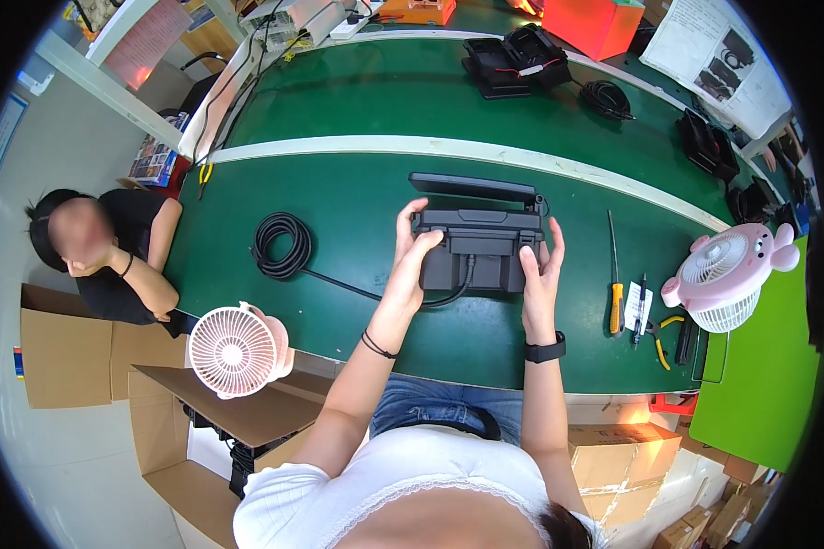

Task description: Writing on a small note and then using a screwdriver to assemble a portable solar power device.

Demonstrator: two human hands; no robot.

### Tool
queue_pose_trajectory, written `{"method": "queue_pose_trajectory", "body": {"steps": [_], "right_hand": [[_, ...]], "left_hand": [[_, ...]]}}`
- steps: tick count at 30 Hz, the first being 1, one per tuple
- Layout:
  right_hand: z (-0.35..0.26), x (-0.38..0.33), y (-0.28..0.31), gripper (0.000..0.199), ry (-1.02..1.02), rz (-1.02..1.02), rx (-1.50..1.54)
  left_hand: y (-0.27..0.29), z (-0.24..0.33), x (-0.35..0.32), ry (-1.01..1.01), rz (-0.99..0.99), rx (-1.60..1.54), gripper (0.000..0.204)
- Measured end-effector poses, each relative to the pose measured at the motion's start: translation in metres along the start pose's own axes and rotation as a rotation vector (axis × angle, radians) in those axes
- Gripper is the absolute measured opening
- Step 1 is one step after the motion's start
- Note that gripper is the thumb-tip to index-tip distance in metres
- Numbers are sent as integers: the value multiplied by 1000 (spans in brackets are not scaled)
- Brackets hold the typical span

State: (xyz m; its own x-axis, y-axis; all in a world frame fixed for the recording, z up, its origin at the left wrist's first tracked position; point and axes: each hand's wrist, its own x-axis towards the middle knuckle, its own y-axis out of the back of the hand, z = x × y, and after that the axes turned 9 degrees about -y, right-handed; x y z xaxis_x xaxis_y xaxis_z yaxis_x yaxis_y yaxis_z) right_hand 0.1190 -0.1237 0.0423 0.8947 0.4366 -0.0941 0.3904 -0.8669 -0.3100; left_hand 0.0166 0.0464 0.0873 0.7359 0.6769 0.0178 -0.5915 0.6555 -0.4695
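A black plastic box (482,244) with a raised lid (471,187) is between my hands over the green table. My left hand (412,256) grips its left side, thumb on the near top edge. At the right side my right hand (542,274) holds it the same way, thumb on a latch and fingers along the side. From the box's near face a black cable (343,286) runs left to a coil (282,245) lying on the table. What the box holds inside is hidden from this angle.
Right of my hands lie a screwdriver (617,306), a black pen-like tool (640,311) and yellow-handled pliers (658,345), near a pink fan (719,265). A second fan (236,351) stands at the table's left edge. A person (124,242) leans there. Black boxes (515,62) sit beyond the white divider (412,145).
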Motion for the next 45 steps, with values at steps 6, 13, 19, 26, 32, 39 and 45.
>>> {"method": "queue_pose_trajectory", "body": {"steps": [6, 13, 19, 26, 32, 39, 45], "right_hand": [[-2, -3, -2, 88, 25, 34, -21], [-5, 1, -1, 86, -15, 2, 12], [-5, -2, -3, 84, 13, 21, 3], [9, -6, 5, 80, 47, 0, -40], [8, -3, 5, 79, 49, -9, -37], [9, -3, 2, 74, 58, 7, -45], [8, -3, 3, 72, 58, 11, -62]], "left_hand": [[5, 4, 9, 130, -30, -34, 57], [22, -19, 3, 3, -135, 168, 84], [31, -19, 4, -85, -195, 217, 84], [41, -26, 0, -169, -238, 130, 84], [39, -25, 1, -217, -214, 184, 82], [40, -31, 1, -299, -194, 240, 78], [34, -29, -2, -283, -181, 192, 78]]}}
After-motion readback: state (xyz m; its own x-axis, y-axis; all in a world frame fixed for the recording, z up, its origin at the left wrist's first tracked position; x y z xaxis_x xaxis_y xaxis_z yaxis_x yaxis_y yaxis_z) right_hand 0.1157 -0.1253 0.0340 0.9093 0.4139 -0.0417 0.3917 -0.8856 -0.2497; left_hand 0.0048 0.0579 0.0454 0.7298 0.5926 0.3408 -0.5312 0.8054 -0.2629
